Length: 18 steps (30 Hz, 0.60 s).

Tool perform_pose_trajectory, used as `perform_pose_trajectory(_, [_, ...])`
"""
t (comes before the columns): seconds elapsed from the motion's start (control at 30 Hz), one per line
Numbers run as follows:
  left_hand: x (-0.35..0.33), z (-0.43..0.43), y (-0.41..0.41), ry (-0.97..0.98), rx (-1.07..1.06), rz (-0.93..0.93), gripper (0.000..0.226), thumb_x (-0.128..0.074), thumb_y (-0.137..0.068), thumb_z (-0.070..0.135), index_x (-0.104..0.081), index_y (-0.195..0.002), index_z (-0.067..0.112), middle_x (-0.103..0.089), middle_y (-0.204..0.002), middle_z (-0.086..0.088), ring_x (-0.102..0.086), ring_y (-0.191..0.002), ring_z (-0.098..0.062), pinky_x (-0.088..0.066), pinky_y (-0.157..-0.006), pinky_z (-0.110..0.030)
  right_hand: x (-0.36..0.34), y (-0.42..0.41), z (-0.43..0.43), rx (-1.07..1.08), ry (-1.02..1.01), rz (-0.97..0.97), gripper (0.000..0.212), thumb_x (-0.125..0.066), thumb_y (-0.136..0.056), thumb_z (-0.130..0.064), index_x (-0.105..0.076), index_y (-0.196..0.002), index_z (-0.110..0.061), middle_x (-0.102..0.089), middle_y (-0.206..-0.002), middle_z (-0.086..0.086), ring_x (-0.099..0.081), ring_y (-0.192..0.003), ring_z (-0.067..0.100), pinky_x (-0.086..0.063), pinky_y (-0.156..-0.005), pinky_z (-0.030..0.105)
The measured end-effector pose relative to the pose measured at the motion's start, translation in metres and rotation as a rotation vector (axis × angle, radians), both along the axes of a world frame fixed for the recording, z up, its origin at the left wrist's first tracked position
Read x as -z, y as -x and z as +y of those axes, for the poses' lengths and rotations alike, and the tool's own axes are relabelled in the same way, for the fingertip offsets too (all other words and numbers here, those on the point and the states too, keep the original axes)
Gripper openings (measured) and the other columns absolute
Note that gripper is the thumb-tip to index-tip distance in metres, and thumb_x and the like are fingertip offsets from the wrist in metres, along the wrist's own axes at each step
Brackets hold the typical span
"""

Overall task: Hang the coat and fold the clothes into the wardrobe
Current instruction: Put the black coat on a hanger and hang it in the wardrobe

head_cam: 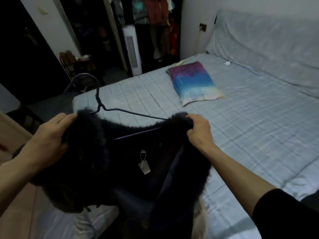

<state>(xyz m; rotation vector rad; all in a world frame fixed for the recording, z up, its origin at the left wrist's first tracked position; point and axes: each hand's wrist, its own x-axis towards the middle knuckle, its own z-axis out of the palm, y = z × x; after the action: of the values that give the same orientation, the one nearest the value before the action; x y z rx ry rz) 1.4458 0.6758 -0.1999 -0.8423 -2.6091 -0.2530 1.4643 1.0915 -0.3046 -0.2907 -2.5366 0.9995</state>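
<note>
home bedroom | bed (241, 118) | pillow (193, 81) | open wardrobe (155, 23)

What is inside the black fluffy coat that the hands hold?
A dark wire hanger: its hook and one arm stick out above the coat, and another bar shows inside, above a small tag. Fur covers the hanger's ends.

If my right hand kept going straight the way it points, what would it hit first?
The right hand points up-left and grips the coat by one shoulder, so it meets that fur first, then probably the hanger wire; depth is unclear.
</note>
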Motion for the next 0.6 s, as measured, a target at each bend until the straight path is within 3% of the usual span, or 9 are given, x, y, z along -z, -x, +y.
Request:
perform_pose_trajectory(0.1, [-0.008, -0.006, -0.01, -0.076, 0.033, 0.014, 0.059, -0.061, -0.074, 0.008, -0.055, -0.132, -0.002, -0.06, -0.106, -0.015, -0.061, -0.092, -0.034, -0.053, -0.079, -0.048, -0.033, 0.01, 0.012, -0.017, -0.092, 0.064, 0.056, -0.051, -0.063, 0.002, -0.069, -0.113, -0.014, -0.067, -0.11, 0.014, -0.061, -0.103, 0.035, -0.049, -0.094, 0.038])
perform_pose_trajectory(0.23, [-0.005, -0.037, -0.018, -0.192, -0.047, -0.052, 0.058, -0.058, -0.074, 0.011, -0.057, -0.132, 0.008, -0.063, -0.113, -0.008, -0.062, -0.101, -0.031, -0.051, -0.085, -0.048, -0.063, 0.022, 0.025, -0.014, -0.177, 0.094, 0.055, -0.053, -0.061, 0.008, -0.071, -0.109, -0.014, -0.068, -0.107, 0.015, -0.061, -0.102, 0.035, -0.049, -0.092, 0.039])
perform_pose_trajectory(0.33, [0.0, -0.052, -0.023, -0.237, -0.071, -0.1, 0.054, -0.057, -0.075, 0.01, -0.057, -0.129, 0.01, -0.065, -0.111, 0.001, -0.064, -0.099, -0.028, -0.053, -0.083, -0.044, -0.083, 0.028, 0.022, -0.038, -0.219, 0.149, 0.052, -0.053, -0.062, 0.006, -0.072, -0.105, -0.015, -0.07, -0.104, 0.013, -0.063, -0.1, 0.033, -0.049, -0.091, 0.037])
perform_pose_trajectory(0.5, [-0.007, -0.04, -0.037, -0.304, -0.005, -0.089, 0.042, -0.057, -0.076, 0.008, -0.06, -0.117, 0.0, -0.067, -0.102, -0.007, -0.064, -0.09, -0.031, -0.051, -0.076, -0.039, -0.111, 0.036, 0.008, -0.091, -0.245, 0.216, 0.054, -0.053, -0.063, 0.007, -0.072, -0.108, -0.016, -0.07, -0.107, 0.01, -0.062, -0.102, 0.029, -0.046, -0.094, 0.033])
perform_pose_trajectory(0.6, [-0.005, -0.049, -0.035, -0.312, -0.006, -0.104, 0.041, -0.057, -0.077, 0.009, -0.061, -0.118, 0.004, -0.067, -0.103, -0.002, -0.065, -0.091, -0.029, -0.052, -0.075, -0.038, -0.123, 0.04, 0.011, -0.103, -0.27, 0.223, 0.055, -0.053, -0.063, 0.007, -0.072, -0.108, -0.016, -0.07, -0.107, 0.011, -0.062, -0.102, 0.029, -0.046, -0.094, 0.031])
